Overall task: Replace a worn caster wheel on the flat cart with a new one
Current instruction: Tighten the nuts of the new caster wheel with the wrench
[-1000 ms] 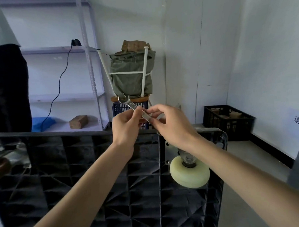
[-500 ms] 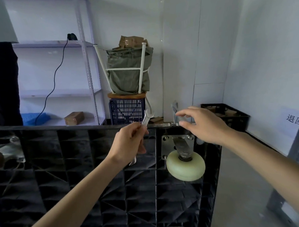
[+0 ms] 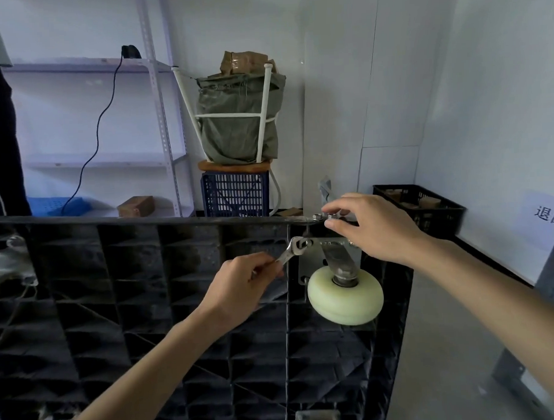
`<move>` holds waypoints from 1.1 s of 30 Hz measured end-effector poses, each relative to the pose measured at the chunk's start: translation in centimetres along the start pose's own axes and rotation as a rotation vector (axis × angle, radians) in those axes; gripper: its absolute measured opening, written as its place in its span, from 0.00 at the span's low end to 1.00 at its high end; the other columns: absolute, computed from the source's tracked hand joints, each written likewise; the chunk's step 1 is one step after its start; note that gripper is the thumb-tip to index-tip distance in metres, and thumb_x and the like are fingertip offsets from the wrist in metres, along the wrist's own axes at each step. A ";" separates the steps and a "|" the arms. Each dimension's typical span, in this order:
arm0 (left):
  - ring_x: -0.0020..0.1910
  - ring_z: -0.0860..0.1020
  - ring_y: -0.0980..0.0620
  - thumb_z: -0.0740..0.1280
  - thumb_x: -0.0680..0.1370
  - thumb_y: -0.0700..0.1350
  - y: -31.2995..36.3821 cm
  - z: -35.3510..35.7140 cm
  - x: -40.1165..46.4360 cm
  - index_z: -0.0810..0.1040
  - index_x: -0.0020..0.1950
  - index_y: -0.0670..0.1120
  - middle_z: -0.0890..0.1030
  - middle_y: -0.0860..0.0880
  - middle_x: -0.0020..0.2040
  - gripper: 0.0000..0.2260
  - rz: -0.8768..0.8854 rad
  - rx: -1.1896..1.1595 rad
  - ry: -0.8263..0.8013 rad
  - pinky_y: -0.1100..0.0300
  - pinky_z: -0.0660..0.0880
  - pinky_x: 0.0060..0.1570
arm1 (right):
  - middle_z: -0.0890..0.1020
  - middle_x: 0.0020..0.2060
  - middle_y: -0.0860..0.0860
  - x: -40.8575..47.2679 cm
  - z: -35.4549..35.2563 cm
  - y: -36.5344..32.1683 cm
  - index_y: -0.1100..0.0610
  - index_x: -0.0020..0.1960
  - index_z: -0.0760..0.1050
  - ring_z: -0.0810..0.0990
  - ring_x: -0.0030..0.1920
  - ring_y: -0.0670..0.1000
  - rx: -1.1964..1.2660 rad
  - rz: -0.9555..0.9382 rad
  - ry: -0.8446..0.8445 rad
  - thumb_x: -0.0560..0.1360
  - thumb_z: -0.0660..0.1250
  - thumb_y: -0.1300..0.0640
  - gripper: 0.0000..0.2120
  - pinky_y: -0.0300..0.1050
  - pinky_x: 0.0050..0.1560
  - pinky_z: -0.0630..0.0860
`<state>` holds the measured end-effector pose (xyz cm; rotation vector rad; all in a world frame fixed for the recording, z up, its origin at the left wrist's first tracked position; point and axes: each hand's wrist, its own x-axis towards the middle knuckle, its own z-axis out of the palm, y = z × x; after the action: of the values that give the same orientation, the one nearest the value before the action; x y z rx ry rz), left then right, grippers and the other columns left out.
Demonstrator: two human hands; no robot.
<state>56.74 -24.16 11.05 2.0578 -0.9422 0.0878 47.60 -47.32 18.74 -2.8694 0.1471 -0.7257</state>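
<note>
Flat cart, stood on edge so that its black ribbed underside faces the viewer; judged from this, the tilt puts the corner mounting hardware within reach of both hands. Shelving and a stack of crate, stool and green sack stand behind the cart against the wall, and a black crate sits on the floor at right.

Caster wheel, cream-coloured, at the cart's upper right corner, hanging from its metal fork below the steel mounting plate, which lies flat against the underside. A second caster plate shows at the bottom edge of the view.

Left hand, fingers curled round the handle of a wrench. The open jaw of the wrench sits on or right at a fastener at the plate's upper left corner; full seating cannot be confirmed. The low grip on the handle would give leverage for turning.

Right hand, reaching over the cart's top edge, thumb and forefinger closed on small hardware there, apparently a nut, beside a second nut. Probably this steadies the far end of the bolt while the wrench works. Whether the fastener is being loosened or tightened cannot be told.
</note>
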 end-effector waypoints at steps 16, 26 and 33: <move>0.25 0.76 0.54 0.65 0.83 0.51 -1.5 0.9 -0.6 0.82 0.45 0.52 0.75 0.58 0.26 0.10 -0.026 -0.043 0.043 0.44 0.78 0.37 | 0.83 0.52 0.42 -0.8 0.7 -0.6 0.51 0.58 0.84 0.81 0.50 0.43 -0.008 -0.414 0.048 0.75 0.75 0.54 0.11 0.46 0.51 0.80; 0.25 0.76 0.52 0.66 0.82 0.51 -2.9 1.5 -0.6 0.82 0.44 0.54 0.75 0.52 0.26 0.09 -0.025 -0.086 0.081 0.47 0.79 0.33 | 0.82 0.50 0.43 1.5 1.6 -0.6 0.49 0.55 0.85 0.80 0.50 0.45 -0.162 -0.555 -0.050 0.75 0.76 0.55 0.09 0.41 0.45 0.73; 0.26 0.78 0.52 0.65 0.82 0.52 -3.5 2.3 -0.2 0.82 0.45 0.54 0.77 0.50 0.28 0.09 -0.032 -0.102 0.084 0.46 0.80 0.36 | 0.82 0.47 0.45 2.1 2.5 0.0 0.51 0.52 0.85 0.80 0.49 0.48 -0.218 -0.653 -0.020 0.74 0.77 0.56 0.08 0.46 0.40 0.78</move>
<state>58.25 -24.49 7.16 1.9593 -0.8452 0.1066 50.64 -47.25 17.51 -3.1356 -0.7936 -0.8150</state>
